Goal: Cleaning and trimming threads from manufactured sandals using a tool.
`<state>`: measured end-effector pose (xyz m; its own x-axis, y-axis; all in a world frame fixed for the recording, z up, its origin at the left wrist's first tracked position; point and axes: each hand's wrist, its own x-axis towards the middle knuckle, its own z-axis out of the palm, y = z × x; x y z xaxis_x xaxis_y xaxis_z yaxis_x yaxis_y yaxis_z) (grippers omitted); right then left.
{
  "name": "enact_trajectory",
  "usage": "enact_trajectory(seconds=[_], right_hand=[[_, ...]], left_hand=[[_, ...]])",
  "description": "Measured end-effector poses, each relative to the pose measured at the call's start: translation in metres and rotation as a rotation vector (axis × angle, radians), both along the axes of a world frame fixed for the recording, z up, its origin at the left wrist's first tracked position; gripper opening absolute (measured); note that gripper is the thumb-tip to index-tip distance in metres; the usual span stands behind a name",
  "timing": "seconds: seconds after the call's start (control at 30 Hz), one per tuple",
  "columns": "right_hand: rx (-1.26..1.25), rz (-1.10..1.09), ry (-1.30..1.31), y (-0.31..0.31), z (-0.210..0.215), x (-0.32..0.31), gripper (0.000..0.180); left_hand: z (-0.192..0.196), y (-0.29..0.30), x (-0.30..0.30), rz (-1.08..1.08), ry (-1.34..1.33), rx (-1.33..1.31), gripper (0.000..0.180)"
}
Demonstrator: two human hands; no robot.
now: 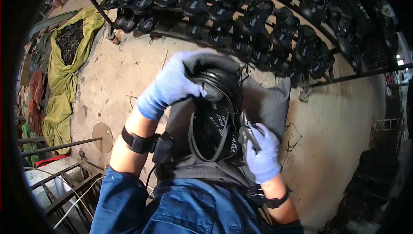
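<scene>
Here, two gloved hands work on one black sandal. The left hand, in a pale blue knitted glove, has its fingers curled together over the rounded top end of the black rubber sandal, pressing down on it. The right hand, in the same kind of glove, is closed around a small dark metal tool, whose tip meets the sandal's right edge beside the thin strap. The sandal lies sole-up on a grey cloth spread over the person's lap, between the two hands. Each wrist carries one black band. Beyond, a slanted metal rack holds rows of matching glossy black sandals, too many and too overlapped to count. At the left of the concrete floor, one yellow-green sack lies open with dark scraps inside.
</scene>
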<state>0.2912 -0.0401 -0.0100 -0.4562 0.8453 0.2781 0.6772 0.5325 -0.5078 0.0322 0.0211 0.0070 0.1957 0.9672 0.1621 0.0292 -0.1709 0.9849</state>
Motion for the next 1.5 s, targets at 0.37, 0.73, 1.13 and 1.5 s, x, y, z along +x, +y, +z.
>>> enact_trajectory(seconds=[0.37, 0.73, 1.13, 1.5], right_hand=[[0.064, 0.071, -0.033, 0.048, -0.014, -0.008, 0.023], [0.109, 0.363, -0.445, 0.111, 0.06, -0.026, 0.028], [0.134, 0.569, -0.586, 0.142, 0.101, -0.041, 0.03], [0.155, 0.625, -0.839, 0.139, 0.131, -0.044, 0.029]], left_hand=[[-0.03, 0.006, 0.011, -0.021, -0.219, -0.186, 0.064], [-0.047, 0.018, 0.015, -0.038, -0.262, -0.109, 0.057], [-0.038, 0.02, 0.017, -0.042, -0.264, -0.021, 0.042], [-0.016, 0.037, 0.043, -0.131, -0.105, -0.001, 0.057]])
